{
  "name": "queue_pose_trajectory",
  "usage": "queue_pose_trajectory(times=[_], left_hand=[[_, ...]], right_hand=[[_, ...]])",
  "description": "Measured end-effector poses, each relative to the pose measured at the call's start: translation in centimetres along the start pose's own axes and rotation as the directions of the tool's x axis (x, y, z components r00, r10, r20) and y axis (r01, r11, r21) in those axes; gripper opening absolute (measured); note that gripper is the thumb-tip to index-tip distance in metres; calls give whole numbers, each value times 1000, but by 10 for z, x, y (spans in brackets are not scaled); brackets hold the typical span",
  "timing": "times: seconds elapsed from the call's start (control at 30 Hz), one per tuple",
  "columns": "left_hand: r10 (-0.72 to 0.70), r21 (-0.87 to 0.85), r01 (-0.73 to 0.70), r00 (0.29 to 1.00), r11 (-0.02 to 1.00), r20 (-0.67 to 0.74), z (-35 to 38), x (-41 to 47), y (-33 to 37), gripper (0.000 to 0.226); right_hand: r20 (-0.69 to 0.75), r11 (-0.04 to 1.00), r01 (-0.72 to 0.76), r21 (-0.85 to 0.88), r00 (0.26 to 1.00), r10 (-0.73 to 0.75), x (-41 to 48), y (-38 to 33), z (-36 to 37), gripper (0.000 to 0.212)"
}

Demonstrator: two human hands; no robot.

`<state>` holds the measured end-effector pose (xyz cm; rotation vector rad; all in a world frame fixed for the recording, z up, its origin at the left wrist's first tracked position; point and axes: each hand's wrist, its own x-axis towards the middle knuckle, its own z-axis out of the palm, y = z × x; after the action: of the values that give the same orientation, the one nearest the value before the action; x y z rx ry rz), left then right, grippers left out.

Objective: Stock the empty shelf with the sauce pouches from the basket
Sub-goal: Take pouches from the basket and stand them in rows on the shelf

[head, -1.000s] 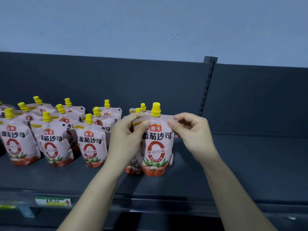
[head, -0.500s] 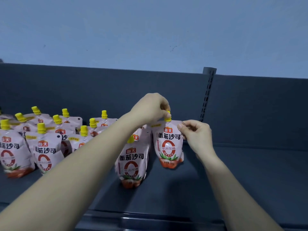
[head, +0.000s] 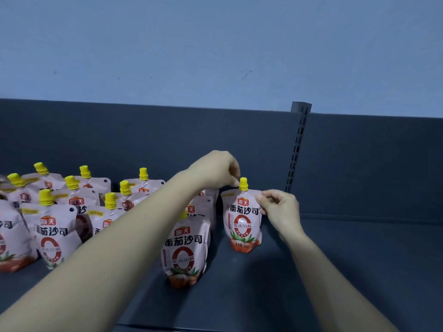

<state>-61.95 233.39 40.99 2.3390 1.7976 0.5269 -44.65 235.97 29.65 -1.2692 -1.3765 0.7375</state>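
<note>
A pink-white sauce pouch (head: 242, 221) with a yellow cap stands upright near the back of the dark shelf (head: 347, 271). My left hand (head: 215, 171) reaches over the other pouches, and its curled fingertips pinch the pouch's top right beside the cap. The pouch's upper right corner is pinched by my right hand (head: 279, 210). Another pouch (head: 185, 250) stands in front and to the left, partly behind my left forearm. The basket is out of view.
Several more pouches (head: 57, 233) stand in rows on the shelf's left half. A slotted upright post (head: 298, 149) divides the dark back panel (head: 143, 140). The shelf floor right of the held pouch is bare. A blue wall rises behind.
Both hands carried the pouch from the shelf's front to the back. My left hand shifted from the pouch's side to its top by the cap. A second pouch has come into view in front.
</note>
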Motion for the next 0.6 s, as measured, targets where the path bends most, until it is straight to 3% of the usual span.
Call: queue_pose_trajectory(times=[0.2, 0.33, 0.5, 0.6], left_hand=[[-121, 138, 105, 986, 985, 114, -27, -49, -18, 18], [-236, 154, 219, 966, 964, 108, -32, -80, -34, 28], [-275, 153, 258, 956, 954, 103, -34, -92, -36, 37], [-263, 200, 238, 958, 950, 110, -31, -93, -37, 24]], right_hand=[[0, 998, -24, 52, 1000, 24, 5, 7, -1, 14], [-26, 996, -42, 83, 999, 44, 8, 12, 0, 2], [-45, 995, -50, 88, 998, 54, 13, 17, 5, 2], [-43, 993, -54, 102, 997, 59, 15, 20, 7, 3]])
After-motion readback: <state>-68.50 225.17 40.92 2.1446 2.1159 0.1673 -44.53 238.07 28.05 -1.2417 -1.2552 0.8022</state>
